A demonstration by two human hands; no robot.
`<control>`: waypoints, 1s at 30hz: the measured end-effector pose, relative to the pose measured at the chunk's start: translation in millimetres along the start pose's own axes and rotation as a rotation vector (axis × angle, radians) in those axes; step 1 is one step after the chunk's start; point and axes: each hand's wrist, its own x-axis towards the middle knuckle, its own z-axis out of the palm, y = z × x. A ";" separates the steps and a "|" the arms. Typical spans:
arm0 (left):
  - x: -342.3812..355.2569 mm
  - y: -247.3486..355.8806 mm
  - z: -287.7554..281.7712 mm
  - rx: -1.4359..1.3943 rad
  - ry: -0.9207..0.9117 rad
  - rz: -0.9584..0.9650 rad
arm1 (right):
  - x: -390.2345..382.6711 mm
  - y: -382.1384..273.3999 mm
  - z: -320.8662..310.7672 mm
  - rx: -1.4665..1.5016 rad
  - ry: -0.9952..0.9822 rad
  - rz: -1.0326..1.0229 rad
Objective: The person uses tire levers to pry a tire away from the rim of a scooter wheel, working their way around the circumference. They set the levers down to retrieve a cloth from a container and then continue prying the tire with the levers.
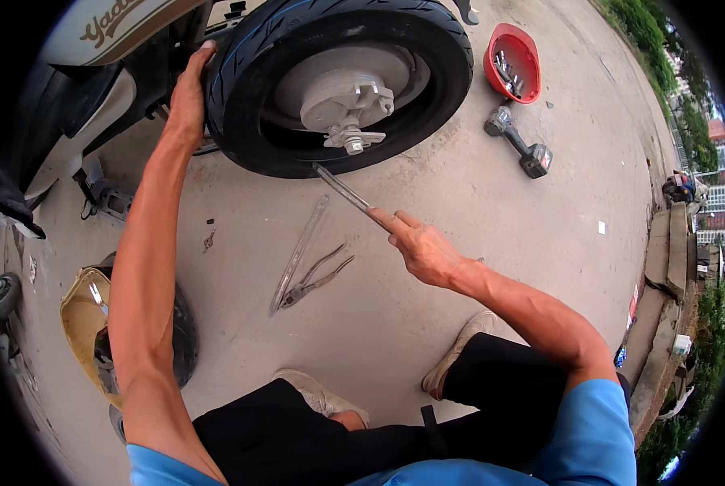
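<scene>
A black scooter tire sits around a grey wheel hub with an axle nut and bolt. At the tire's left edge my left hand holds its side, the fingers partly hidden. My right hand is closed around a metal tire lever, whose far tip meets the near edge of the tire. A second tire lever lies on the ground below the wheel, beside pliers with spread handles.
A red helmet-shaped bowl holds several metal sockets at the upper right, with a cordless impact wrench near it. Scooter bodywork is at the left. A yellowish bag stands by my left forearm. Small keys lie on the ground.
</scene>
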 end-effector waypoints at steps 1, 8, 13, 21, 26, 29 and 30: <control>2.2 4.2 3.4 0.038 0.037 0.045 | -5.2 10.4 -28.8 -0.157 -0.159 -0.010; -9.9 37.5 27.0 0.329 -0.002 0.151 | -67.1 58.7 -125.8 -0.475 -0.286 0.157; -34.1 50.4 36.5 0.461 0.039 0.146 | -100.0 108.0 -68.2 -0.340 -0.105 0.322; -43.3 46.3 12.5 0.667 -0.002 0.104 | -164.1 131.4 -20.7 -0.176 0.084 0.406; -25.6 29.1 17.0 0.596 0.109 0.141 | -169.2 138.8 -22.4 -0.067 -0.036 0.496; -19.6 22.2 16.3 0.519 0.217 0.182 | -155.7 153.3 -22.8 -0.075 0.284 0.468; -18.6 19.0 16.3 0.497 0.227 0.188 | -153.6 156.0 -22.9 -0.137 0.315 0.413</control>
